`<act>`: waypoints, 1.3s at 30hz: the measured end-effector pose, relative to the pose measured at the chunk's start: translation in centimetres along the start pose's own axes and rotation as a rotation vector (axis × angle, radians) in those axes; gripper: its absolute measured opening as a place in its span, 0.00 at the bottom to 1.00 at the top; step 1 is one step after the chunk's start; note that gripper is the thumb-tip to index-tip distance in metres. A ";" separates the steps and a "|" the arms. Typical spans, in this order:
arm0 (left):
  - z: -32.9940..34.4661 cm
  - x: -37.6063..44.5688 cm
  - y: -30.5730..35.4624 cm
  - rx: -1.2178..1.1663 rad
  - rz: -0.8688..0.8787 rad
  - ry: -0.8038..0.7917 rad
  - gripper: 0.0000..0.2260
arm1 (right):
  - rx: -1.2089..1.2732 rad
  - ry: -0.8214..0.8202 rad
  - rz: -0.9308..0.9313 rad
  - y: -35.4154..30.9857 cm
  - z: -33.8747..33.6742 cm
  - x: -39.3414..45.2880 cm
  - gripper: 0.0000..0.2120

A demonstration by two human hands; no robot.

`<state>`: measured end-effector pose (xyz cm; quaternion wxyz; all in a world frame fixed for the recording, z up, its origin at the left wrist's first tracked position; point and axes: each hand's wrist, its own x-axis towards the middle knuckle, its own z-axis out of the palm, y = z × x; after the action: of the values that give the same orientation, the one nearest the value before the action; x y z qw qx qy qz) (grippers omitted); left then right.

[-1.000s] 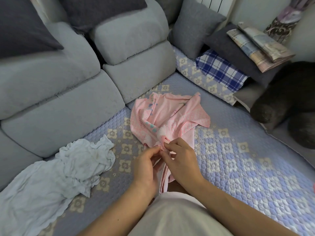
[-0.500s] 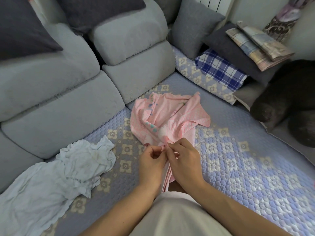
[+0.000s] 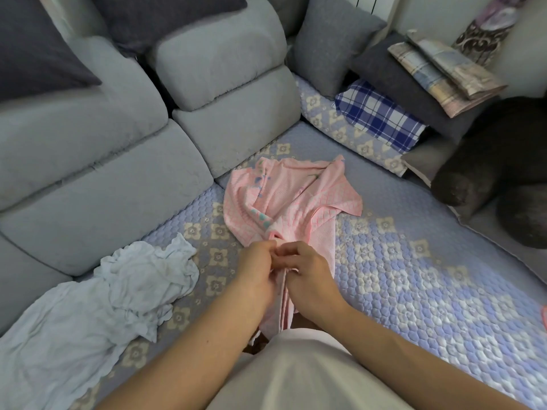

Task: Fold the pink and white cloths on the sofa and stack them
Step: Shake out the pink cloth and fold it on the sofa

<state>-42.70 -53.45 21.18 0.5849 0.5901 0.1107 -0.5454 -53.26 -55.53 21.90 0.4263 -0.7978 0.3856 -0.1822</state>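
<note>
A crumpled pink cloth (image 3: 290,199) with a checked weave lies in the middle of the quilted sofa seat (image 3: 414,276). Its near end runs down between my two hands. My left hand (image 3: 256,272) and my right hand (image 3: 307,276) meet at that near edge, and both pinch the pink fabric with curled fingers. A rumpled white cloth (image 3: 97,297) lies spread out on the seat to the left, apart from both hands.
Grey back cushions (image 3: 148,149) line the left and far side. At the far right sit a grey pillow (image 3: 331,39), a blue plaid cloth (image 3: 379,116), folded plaid fabric (image 3: 444,72) and a dark furry shape (image 3: 497,161). My pale-clothed lap (image 3: 296,377) fills the bottom.
Both hands have closed in tighter on the pink cloth's near edge and gathered it a little toward me. The white cloth has not moved.
</note>
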 end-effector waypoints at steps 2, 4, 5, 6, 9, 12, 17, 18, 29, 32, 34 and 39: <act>0.9 0.6 0.8 0.210 0.147 0.090 0.08 | 0.121 0.004 -0.025 -0.2 -0.1 0.3 0.20; 1.7 0.3 1.5 0.537 0.347 0.156 0.08 | 0.285 0.093 0.059 1.0 -0.4 0.9 0.17; 2.0 -0.1 1.9 0.699 0.435 0.145 0.09 | 0.308 0.153 0.125 2.2 -0.7 1.3 0.17; 2.1 -0.3 2.3 0.855 0.506 0.121 0.10 | 0.285 0.181 0.188 3.5 -0.8 1.4 0.18; 2.2 -0.8 3.5 1.360 0.653 0.041 0.08 | 0.208 -0.004 0.378 6.4 -0.1 0.4 0.19; 2.4 -1.3 4.4 1.655 0.805 -0.006 0.09 | 0.252 -0.136 0.534 8.5 1.4 -1.0 0.25; 3.4 -1.0 6.9 1.359 0.786 -0.199 0.16 | 0.151 -0.205 0.637 10.6 0.6 -0.9 0.24; 3.7 -1.0 7.6 1.246 0.760 -0.239 0.18 | 0.119 -0.208 0.639 11.0 0.4 -0.9 0.24; 11.0 -8.9 15.5 0.504 0.695 -0.367 0.12 | 0.159 0.064 0.350 8.8 -0.1 2.3 0.22; 12.4 -10.4 17.3 0.415 0.753 -0.382 0.12 | 0.079 0.131 0.350 8.9 0.1 2.8 0.20; 13.4 -10.9 18.5 0.357 0.791 -0.370 0.13 | 0.025 0.186 0.417 10.0 0.1 2.9 0.14; 14.8 -11.6 21.7 0.217 0.829 -0.321 0.14 | -0.130 0.181 0.654 14.5 -1.1 2.0 0.16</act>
<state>-38.04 -65.88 46.57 0.6983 0.5505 -0.2846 -0.3582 -59.40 -62.60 10.54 0.3746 -0.6380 0.6679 -0.0811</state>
